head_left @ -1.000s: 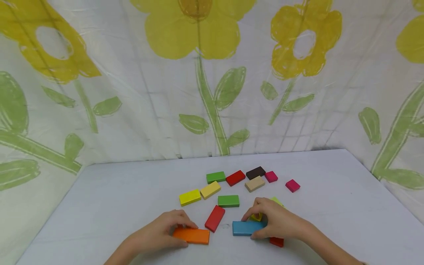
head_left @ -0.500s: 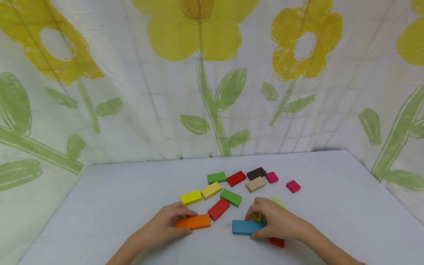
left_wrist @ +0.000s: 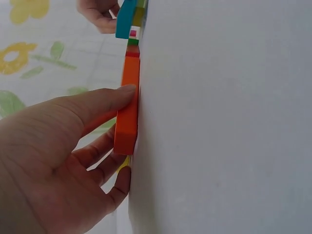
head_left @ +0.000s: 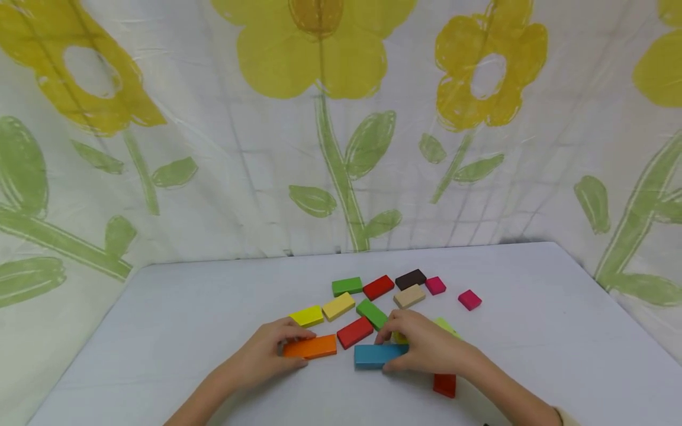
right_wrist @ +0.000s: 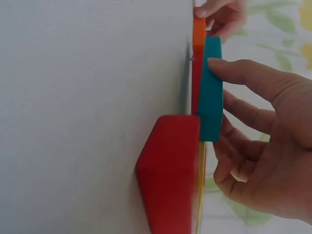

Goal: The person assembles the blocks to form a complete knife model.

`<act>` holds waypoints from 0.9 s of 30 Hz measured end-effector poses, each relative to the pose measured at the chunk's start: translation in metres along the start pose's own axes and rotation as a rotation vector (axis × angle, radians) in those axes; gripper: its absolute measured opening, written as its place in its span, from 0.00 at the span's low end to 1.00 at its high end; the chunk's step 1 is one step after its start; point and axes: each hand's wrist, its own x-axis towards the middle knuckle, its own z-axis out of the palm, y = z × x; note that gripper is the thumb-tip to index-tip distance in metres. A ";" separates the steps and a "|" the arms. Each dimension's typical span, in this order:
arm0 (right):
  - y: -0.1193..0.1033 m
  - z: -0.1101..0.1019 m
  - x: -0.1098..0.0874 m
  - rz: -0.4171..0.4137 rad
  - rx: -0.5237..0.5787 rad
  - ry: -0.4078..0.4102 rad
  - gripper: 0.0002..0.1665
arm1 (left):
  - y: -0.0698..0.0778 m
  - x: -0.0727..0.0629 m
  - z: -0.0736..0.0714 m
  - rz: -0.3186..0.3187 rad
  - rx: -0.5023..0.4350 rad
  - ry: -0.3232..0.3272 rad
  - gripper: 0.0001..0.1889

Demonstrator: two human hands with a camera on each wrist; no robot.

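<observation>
At counter (head_left: 149, 331), blue block (head_left: 373, 357) (pinched by R hand (head_left: 428, 346)) was just shifted twd orange block (head_left: 315, 347) (pinched by L hand (head_left: 266, 353)), so gap's narrowed.

You face a white curtain (head_left: 256, 154) with yellow flowers (head_left: 266, 59) and green leaves (head_left: 370, 144) behind a white table (head_left: 176, 313); toward its far edge, a black block (head_left: 411, 279) lies beside a pink block (head_left: 436, 286).

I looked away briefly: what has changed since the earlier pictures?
The left hand moved the orange block forward; the red block beside it and a green block shifted forward and turned. The right hand brought the blue block leftward. Both grips and the dark brown block stayed unchanged.
</observation>
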 end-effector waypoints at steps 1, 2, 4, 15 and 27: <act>0.002 0.002 0.003 -0.015 0.011 -0.006 0.20 | -0.001 -0.001 -0.001 -0.002 -0.002 -0.002 0.19; 0.002 0.003 0.005 -0.023 0.020 -0.019 0.20 | -0.002 -0.002 -0.002 -0.005 -0.005 -0.004 0.20; 0.003 0.008 0.011 -0.029 0.044 -0.046 0.20 | -0.004 -0.003 -0.003 -0.006 -0.011 -0.005 0.20; -0.031 0.008 0.028 0.094 0.010 -0.055 0.20 | -0.014 -0.014 -0.009 -0.019 -0.153 0.042 0.18; -0.025 0.009 0.044 0.055 0.015 -0.025 0.18 | -0.019 -0.017 -0.009 -0.015 -0.203 0.050 0.16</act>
